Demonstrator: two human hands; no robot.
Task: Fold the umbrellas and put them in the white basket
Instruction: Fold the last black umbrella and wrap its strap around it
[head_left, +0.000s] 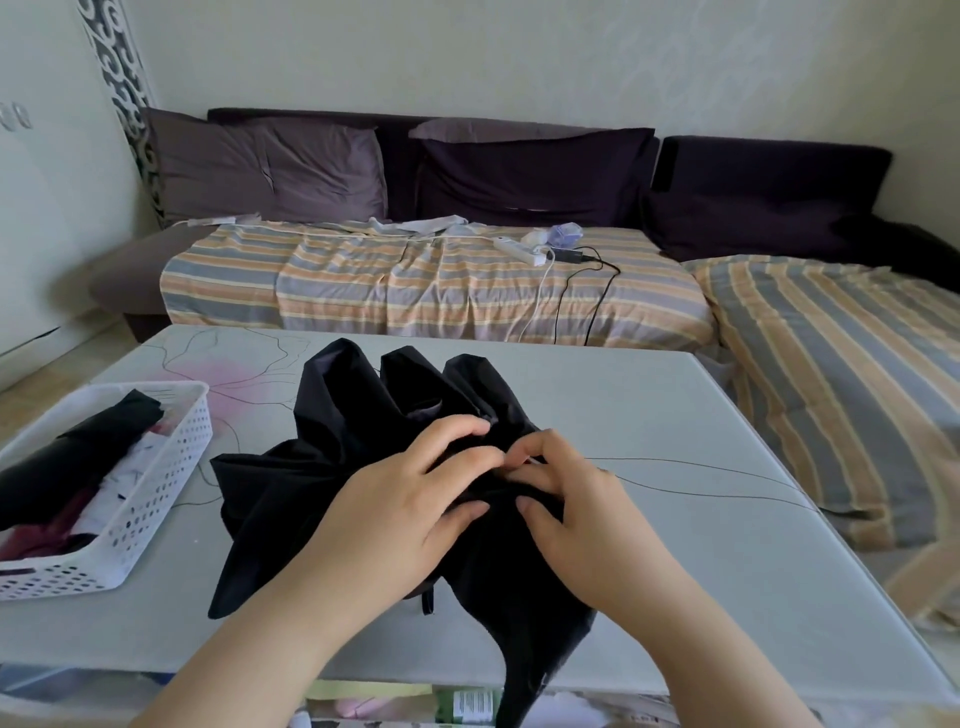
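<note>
Both hands meet on the bunched middle of the black umbrella (395, 499). The left hand (410, 499) has its fingers curled into the cloth, thumb pressed on a fold just below them; its grip is clamped on the canopy. The right hand (566, 499) pinches a gathered pleat at its fingertips, touching the left hand's fingers, so that grip too is closed on the fabric.

Outward from there, the canopy is collapsed but loose. Flaps stand up beyond the hands, another spreads to the left, and a dark tail hangs over the near edge of the table (701, 467). The shaft and handle are hidden under cloth and arms. I judge the pleats are being gathered for wrapping; no closing strap can be made out for certain.

Well apart on the left of the table sits the white basket (156, 499), already holding a dark folded umbrella (67, 457) and pale and reddish ones beside it. So part of the job looks done; this umbrella has yet to be rolled, fastened and carried left into the basket.
</note>
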